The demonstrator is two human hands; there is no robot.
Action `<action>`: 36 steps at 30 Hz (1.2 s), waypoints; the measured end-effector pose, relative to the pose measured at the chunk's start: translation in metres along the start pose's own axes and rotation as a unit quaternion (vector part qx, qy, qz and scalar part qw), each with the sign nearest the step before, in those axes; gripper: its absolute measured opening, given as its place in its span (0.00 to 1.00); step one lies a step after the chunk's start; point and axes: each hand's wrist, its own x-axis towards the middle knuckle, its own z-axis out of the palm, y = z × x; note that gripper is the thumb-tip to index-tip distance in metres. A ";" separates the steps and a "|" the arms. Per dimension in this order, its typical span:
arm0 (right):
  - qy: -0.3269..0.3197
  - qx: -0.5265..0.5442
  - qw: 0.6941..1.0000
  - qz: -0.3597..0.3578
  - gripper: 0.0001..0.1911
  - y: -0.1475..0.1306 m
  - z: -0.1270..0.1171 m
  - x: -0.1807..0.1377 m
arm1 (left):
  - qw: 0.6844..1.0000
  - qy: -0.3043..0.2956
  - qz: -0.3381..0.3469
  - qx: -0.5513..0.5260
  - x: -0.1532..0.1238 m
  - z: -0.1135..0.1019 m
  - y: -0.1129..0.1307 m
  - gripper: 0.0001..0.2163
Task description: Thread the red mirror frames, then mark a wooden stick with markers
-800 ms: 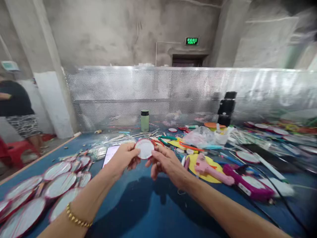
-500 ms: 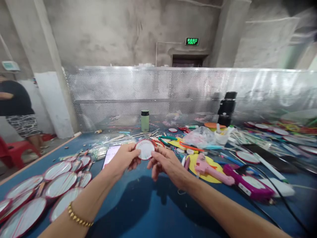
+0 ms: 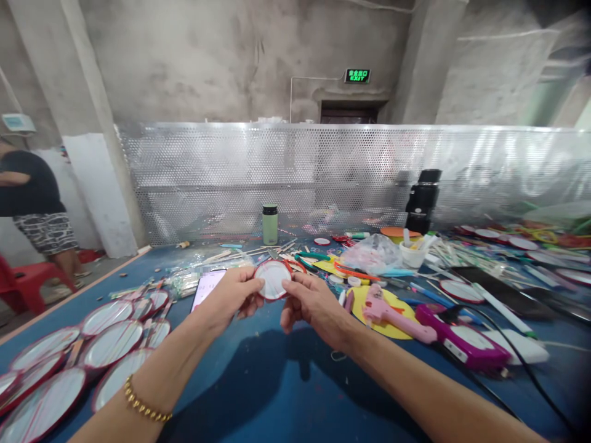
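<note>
Between my two hands, above the blue table [image 3: 258, 381], is a small round white disc with a red rim [image 3: 273, 279]. My left hand [image 3: 237, 292] pinches its left edge between thumb and fingers, a gold bead bracelet [image 3: 143, 406] on the wrist. At the disc's right edge, my right hand [image 3: 311, 301] grips with thumb and forefinger, the other fingers curled below. Just behind my left hand lies a lit phone [image 3: 205, 288]. Right of my right hand, a pink glue gun [image 3: 392, 315] rests on a yellow disc [image 3: 401, 332].
Several red-rimmed discs [image 3: 113, 342] lie at the left. A purple device [image 3: 462, 341] with a black cable is at the right. Toward the back stand a green cup [image 3: 270, 224] and a black thermos [image 3: 423, 202]. Sticks and plastic bags [image 3: 373, 254] clutter the middle. A person [image 3: 34, 191] stands far left.
The disc has shifted very slightly right and turned a little in my fingers. My right hand's lower fingers have curled in closer. Both hands keep their hold.
</note>
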 end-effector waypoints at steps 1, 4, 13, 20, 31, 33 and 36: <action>-0.004 0.006 1.000 0.000 0.17 -0.002 -0.001 -0.001 | 1.000 -0.008 -0.002 0.001 -0.001 -0.001 0.000 0.10; -0.023 0.022 0.999 0.006 0.14 -0.008 -0.002 -0.003 | 1.000 -0.028 -0.002 0.007 -0.002 -0.005 0.002 0.11; 0.031 0.018 0.999 -0.017 0.11 -0.011 -0.015 0.004 | 0.992 -0.120 -0.003 0.043 -0.009 -0.011 0.010 0.12; 0.021 -0.074 0.996 -0.053 0.10 -0.026 -0.032 0.003 | 0.962 -0.200 0.059 0.178 -0.012 -0.009 0.011 0.10; -0.083 -0.183 0.979 -0.045 0.06 -0.030 -0.028 -0.006 | 0.955 -0.169 0.102 0.222 -0.005 -0.002 -0.004 0.12; -0.095 -0.194 0.975 -0.048 0.06 -0.033 -0.026 -0.010 | 0.956 -0.181 0.103 0.206 -0.003 -0.003 -0.006 0.12; -0.100 -0.231 0.966 -0.059 0.05 -0.037 -0.024 -0.015 | 0.960 -0.179 0.106 0.189 0.000 -0.004 -0.008 0.10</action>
